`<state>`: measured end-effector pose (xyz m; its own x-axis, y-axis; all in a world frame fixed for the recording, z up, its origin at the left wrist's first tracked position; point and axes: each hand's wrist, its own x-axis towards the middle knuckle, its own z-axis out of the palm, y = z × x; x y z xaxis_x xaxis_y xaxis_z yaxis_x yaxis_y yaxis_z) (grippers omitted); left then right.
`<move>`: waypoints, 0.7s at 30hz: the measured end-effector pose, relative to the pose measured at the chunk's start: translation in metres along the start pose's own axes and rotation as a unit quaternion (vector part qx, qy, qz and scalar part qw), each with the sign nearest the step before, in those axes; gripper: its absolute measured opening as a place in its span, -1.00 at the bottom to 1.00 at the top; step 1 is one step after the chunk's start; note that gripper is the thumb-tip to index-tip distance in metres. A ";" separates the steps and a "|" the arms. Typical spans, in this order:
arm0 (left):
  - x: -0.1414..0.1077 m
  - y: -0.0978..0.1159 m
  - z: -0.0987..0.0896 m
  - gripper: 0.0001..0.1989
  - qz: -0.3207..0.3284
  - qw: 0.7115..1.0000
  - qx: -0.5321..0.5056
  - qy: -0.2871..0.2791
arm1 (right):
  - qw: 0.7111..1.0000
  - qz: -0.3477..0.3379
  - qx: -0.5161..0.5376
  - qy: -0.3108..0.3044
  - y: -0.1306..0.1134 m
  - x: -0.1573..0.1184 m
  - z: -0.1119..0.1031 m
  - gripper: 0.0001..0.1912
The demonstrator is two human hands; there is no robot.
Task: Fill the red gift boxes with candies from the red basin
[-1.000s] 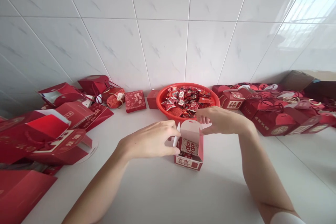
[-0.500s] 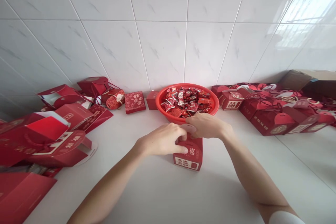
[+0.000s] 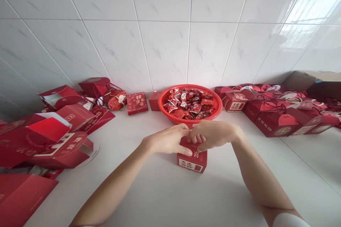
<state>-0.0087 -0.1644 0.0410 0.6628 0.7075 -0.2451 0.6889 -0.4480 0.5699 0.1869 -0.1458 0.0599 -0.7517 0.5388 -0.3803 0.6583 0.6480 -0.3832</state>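
White tiled wall (image 3: 165,53) behind one white counter (image 3: 149,198), with one flat box (image 3: 137,104), one red basket (image 3: 161,108) of many sweets (image 3: 190,103), several gift boxes (image 3: 277,124) each side. One red box (image 3: 190,165) stands just in front of the basket, two hands on its top: left hand (image 3: 167,140) part-open, thumb flat, fingers bent; right hand (image 3: 215,134) fingers curled in, though what either pinches is hidden, can't tell.

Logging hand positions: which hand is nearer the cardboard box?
Right. The right hand is on top of the small red box, in front and left of the cardboard box; the left hand is farther left.
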 end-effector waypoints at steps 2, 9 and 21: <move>0.003 -0.003 -0.001 -0.68 -0.011 1.000 -0.007 -0.020 | 1.000 0.017 0.008 0.016 -0.001 -0.006 -0.002 -0.83; 0.004 -0.003 0.009 -0.58 -0.071 0.995 0.065 0.030 | 0.994 0.090 -0.031 0.062 -0.018 -0.013 0.005 -0.69; 0.007 0.010 0.026 -0.67 -0.041 0.997 -0.002 0.058 | 0.936 0.229 -0.119 0.238 -0.046 -0.013 0.078 -0.55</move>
<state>0.0101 -0.1785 0.0242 0.5659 0.8002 -0.1986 0.7380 -0.3842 0.5547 0.1690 -0.2244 0.0167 -0.3631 0.9315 -0.0188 0.9308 0.3618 -0.0510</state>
